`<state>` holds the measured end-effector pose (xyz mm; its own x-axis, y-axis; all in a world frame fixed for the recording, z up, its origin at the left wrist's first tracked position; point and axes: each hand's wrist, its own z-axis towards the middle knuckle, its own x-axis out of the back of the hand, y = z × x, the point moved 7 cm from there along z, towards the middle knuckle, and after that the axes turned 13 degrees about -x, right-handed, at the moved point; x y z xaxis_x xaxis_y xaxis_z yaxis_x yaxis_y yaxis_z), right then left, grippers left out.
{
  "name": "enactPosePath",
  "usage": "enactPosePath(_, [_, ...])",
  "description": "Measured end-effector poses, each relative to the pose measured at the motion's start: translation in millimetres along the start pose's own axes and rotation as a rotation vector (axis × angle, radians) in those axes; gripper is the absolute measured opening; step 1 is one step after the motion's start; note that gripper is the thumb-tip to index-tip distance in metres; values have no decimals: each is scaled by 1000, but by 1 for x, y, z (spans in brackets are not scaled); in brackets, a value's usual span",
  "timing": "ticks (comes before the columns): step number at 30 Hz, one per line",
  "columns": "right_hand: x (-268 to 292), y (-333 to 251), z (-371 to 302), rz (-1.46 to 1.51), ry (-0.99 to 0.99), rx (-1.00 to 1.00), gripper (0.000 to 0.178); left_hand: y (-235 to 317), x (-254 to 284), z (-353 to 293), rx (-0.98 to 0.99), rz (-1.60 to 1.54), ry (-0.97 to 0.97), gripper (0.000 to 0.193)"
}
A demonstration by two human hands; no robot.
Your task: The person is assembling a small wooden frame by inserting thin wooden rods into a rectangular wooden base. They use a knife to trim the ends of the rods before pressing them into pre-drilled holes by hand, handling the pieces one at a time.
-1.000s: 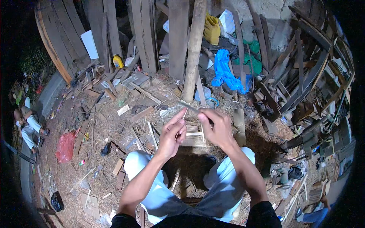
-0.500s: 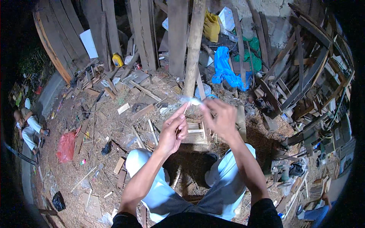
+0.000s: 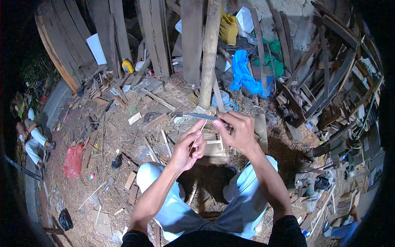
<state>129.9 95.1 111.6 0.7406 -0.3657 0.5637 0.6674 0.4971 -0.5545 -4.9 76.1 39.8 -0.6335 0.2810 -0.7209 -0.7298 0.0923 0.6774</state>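
Observation:
My left hand (image 3: 188, 150) is closed in a pinch round a thin pale wooden stick (image 3: 203, 126), which slants upward from the fingers. My right hand (image 3: 238, 128) grips a knife whose flat grey blade (image 3: 200, 116) points left and lies across the stick's upper end. The knife's handle is hidden inside the right hand. Below and between the hands, a small slatted wooden frame (image 3: 213, 149) rests on the ground in front of my knees, partly covered by the hands.
Wood scraps and shavings litter the ground. A wooden pole (image 3: 208, 61) rises just beyond my hands. A blue plastic sheet (image 3: 243, 74) lies at far right, and a red plastic bag (image 3: 74, 159) at left. Broken timber (image 3: 329, 90) is piled right. Another person (image 3: 35, 140) sits far left.
The knife blade, bright and blurred before, now shows clearly as grey and flat, reaching farther left over the stick. Both hands stay in nearly the same place.

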Motion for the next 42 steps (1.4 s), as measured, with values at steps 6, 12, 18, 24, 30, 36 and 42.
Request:
enactPosePath(6, [41, 48, 24, -21, 156, -258, 22, 2, -7, -1, -26, 39, -93, 55])
enactPosePath(12, [6, 4, -5, 23, 23, 54, 18, -2, -7, 2, -11, -40, -72, 52])
enactPosePath(18, [6, 10, 1, -17, 1, 20, 21, 0, -10, 4, 5, -93, -72, 51])
enactPosePath(24, [47, 63, 23, -103, 139, -280, 22, -2, -9, 1, 2, -77, -95, 54])
enactPosePath(30, [8, 5, -4, 0, 20, 32, 18, 1, -10, 3, -37, -112, -107, 53])
enactPosePath(36, [15, 20, 8, -39, 49, -56, 22, 6, -12, 2, -30, -88, -139, 53])
enactPosePath(42, [33, 43, 9, -12, 143, -93, 22, -1, -9, 5, -16, -138, -139, 53])
